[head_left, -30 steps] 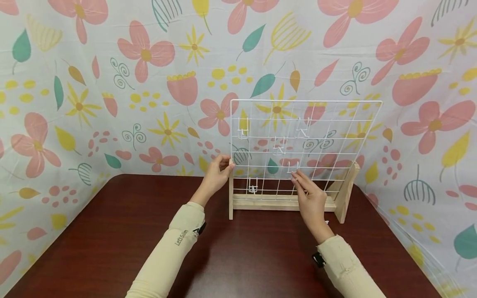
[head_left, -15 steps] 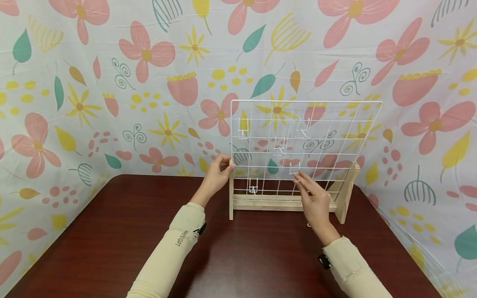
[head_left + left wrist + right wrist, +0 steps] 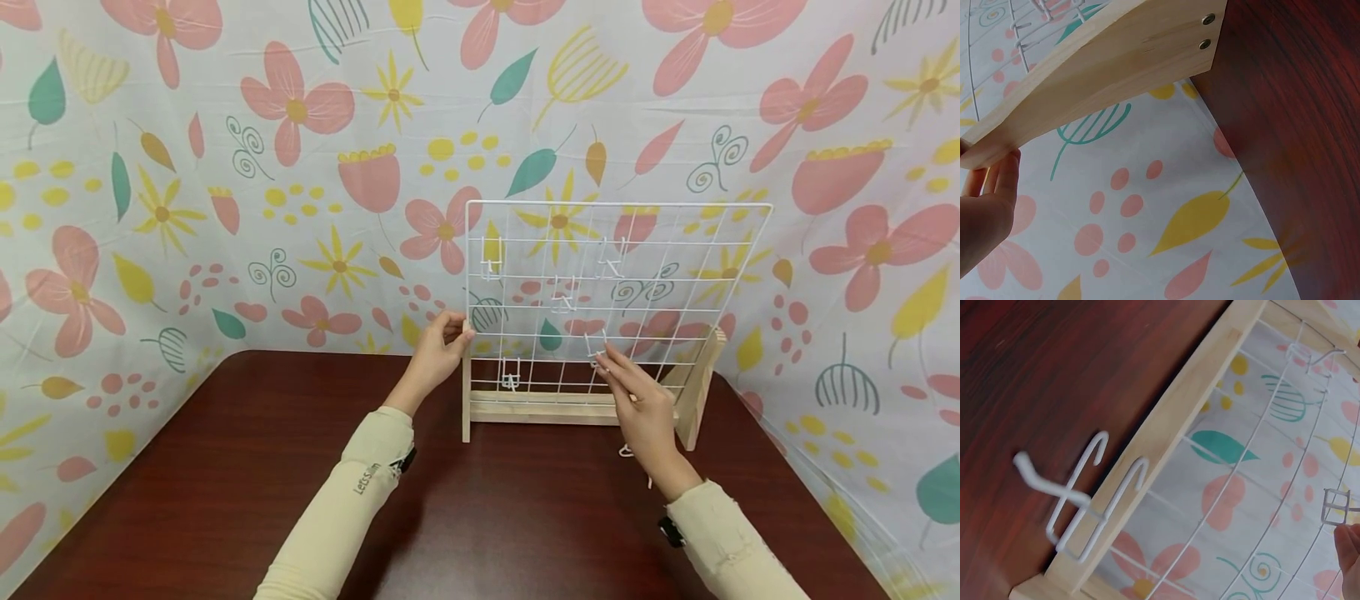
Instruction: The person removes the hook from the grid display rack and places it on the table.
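A white wire grid panel (image 3: 618, 203) stands in a pale wooden stand (image 3: 555, 411). My left hand (image 3: 438, 350) holds the stand's left upright near its top; in the left wrist view, the fingers of that hand (image 3: 988, 206) are at the end of the wooden side piece (image 3: 1085, 81). With thumb and fingertips, my right hand (image 3: 645, 412) pinches a white wire hook (image 3: 1335, 509) in front of the grid's lower middle. Whether the hook touches the wires is unclear. Other white hooks hang on the grid, including one at upper left (image 3: 491, 268) and one at lower left (image 3: 511, 381).
Another white hook (image 3: 1054, 489) lies loose on the dark red-brown table (image 3: 480, 508), in front of the stand and partly hidden by my right hand in the head view. A flower-print cloth (image 3: 300, 208) hangs close behind and along the sides.
My right hand has shifted slightly right and down, and the pinched hook has moved with it and now tilts. More of the loose hook on the table shows. My left hand stays put.
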The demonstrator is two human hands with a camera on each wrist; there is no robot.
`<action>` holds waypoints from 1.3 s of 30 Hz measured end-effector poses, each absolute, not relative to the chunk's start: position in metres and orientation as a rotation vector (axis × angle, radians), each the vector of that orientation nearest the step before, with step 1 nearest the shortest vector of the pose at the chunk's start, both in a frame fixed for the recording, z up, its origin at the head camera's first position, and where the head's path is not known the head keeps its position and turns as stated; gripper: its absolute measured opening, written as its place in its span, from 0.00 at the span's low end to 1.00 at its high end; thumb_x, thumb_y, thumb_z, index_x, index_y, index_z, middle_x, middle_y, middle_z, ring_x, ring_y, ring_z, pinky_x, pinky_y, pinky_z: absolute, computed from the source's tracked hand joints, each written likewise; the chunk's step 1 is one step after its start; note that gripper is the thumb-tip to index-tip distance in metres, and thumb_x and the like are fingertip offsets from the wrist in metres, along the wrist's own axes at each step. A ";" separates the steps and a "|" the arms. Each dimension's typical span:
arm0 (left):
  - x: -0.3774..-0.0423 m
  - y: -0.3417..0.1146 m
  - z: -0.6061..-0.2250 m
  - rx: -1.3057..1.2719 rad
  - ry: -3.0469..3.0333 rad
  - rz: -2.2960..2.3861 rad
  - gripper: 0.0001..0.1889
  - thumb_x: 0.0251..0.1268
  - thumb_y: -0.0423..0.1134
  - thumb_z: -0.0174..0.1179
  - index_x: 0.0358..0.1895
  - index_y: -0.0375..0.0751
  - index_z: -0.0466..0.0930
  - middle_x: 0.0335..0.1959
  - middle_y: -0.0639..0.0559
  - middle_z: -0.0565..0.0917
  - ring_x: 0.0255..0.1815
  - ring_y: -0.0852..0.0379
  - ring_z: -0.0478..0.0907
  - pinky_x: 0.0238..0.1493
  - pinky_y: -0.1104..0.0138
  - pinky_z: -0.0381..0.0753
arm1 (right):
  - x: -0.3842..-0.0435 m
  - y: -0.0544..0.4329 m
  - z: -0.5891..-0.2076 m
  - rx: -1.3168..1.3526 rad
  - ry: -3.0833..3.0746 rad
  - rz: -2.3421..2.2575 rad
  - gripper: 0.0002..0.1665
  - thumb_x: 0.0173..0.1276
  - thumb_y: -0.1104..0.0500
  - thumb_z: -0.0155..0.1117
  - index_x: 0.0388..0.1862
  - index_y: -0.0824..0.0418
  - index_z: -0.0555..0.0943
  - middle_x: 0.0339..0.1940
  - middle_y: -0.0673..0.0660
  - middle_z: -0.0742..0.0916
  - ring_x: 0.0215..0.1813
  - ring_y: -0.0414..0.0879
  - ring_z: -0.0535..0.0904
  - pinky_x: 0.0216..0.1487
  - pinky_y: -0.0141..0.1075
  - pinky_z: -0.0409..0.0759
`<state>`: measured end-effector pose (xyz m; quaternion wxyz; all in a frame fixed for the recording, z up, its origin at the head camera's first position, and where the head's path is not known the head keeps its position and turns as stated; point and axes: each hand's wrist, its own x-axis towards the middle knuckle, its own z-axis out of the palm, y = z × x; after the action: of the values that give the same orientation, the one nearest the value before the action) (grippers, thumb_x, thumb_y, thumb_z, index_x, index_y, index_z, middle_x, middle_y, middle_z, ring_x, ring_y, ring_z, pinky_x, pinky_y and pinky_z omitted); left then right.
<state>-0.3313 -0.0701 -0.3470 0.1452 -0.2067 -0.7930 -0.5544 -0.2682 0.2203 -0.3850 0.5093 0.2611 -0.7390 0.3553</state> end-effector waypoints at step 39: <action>-0.335 -0.071 -0.350 -0.627 -2.280 -1.577 0.13 0.68 0.31 0.58 0.52 0.29 0.73 0.49 0.34 0.79 0.53 0.43 0.78 0.59 0.58 0.77 | -0.253 0.262 -0.408 0.993 -1.837 0.501 0.21 0.77 0.53 0.50 0.47 0.65 0.86 0.48 0.64 0.86 0.55 0.47 0.82 0.63 0.25 0.70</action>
<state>-0.3347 -0.0712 -0.3496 0.1493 -0.2180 -0.7932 -0.5487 -0.2533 0.2623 -0.4084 0.4769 0.4065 -0.7519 0.2050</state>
